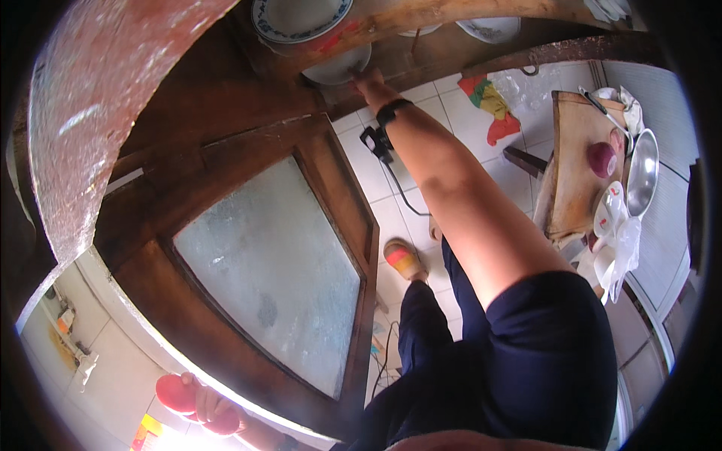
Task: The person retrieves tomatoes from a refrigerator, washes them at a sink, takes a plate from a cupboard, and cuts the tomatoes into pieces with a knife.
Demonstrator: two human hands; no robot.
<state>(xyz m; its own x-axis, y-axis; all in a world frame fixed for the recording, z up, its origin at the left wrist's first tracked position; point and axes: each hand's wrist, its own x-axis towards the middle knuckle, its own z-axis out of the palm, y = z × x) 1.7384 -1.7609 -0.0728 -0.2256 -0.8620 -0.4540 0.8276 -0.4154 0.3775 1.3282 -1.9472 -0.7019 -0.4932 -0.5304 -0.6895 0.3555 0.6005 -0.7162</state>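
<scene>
My right hand (369, 82) reaches into a wooden cabinet, its fingers at the rim of a white bowl (333, 66) on a lower shelf. Part of that bowl is hidden under the shelf board above it. At the lower left, beyond the open cabinet door (333, 186), my left hand (211, 403) holds two red rounded things (176, 393). Bright light there blurs what they are. The door has a frosted glass pane (271, 270) and stands between my two hands.
Patterned dishes (302, 20) are stacked on the upper shelf, with another dish (489, 28) farther right. A wooden cutting board (581, 186) bears a red onion (602, 159), beside a metal pan (643, 172). A black cable (403, 191) hangs over the tiled floor.
</scene>
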